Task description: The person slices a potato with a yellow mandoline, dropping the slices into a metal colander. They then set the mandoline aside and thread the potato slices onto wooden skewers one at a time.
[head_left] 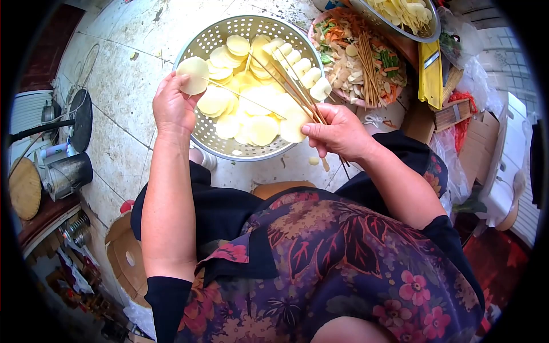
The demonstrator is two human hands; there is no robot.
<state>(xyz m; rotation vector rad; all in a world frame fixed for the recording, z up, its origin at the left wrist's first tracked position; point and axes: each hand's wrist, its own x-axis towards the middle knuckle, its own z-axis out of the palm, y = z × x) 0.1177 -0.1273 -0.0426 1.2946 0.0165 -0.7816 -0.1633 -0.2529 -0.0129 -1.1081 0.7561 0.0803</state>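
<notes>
A round potato slice (193, 75) is pinched between the thumb and fingers of my left hand (174, 103), over the left rim of the metal colander (200, 127). Pale slices (263, 130) lie in overlapping piles inside the colander. My right hand (341, 130) is closed on a bundle of thin wooden skewers (291, 86) at the colander's right edge. Several slices threaded in a row (300, 67) reach toward the upper right rim. One skewer runs across the colander between my two hands. A slice (293, 127) sits against the fingers of my right hand.
At the upper right, a pink tray (400, 94) holds vegetable scraps and loose skewers (369, 68). A second metal bowl (426, 37) of slices stands beyond it, beside a yellow object (429, 74). A cardboard box (123, 257) is at lower left, a metal pot (68, 174) farther left.
</notes>
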